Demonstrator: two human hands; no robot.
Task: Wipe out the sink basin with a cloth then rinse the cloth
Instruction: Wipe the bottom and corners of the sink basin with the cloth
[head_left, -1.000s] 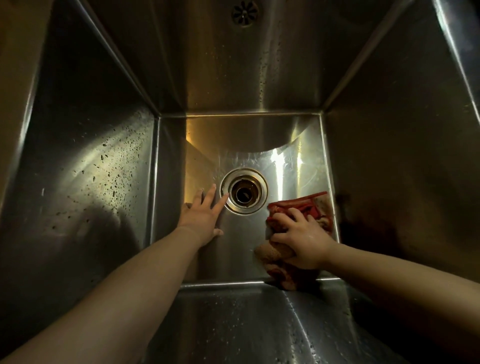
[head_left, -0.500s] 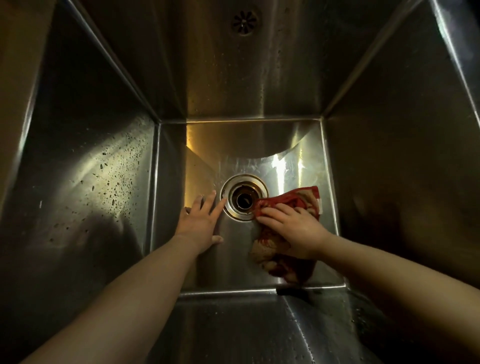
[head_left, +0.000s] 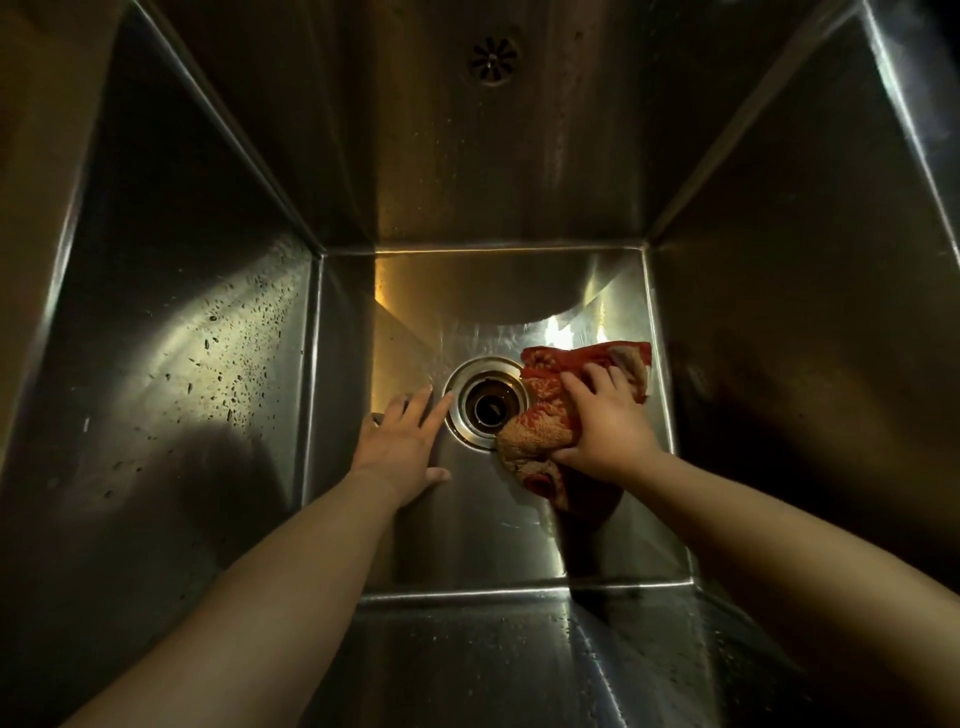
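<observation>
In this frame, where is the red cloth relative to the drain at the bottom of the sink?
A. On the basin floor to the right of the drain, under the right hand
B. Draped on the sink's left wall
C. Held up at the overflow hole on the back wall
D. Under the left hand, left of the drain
A: the right hand presses the red cloth on the basin floor, its edge lapping the right rim of the drain; the left hand lies flat and bare left of the drain.

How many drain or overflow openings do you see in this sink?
2: the main drain in the basin floor between both hands, and a small overflow grille high on the far wall. None seem hidden.
</observation>
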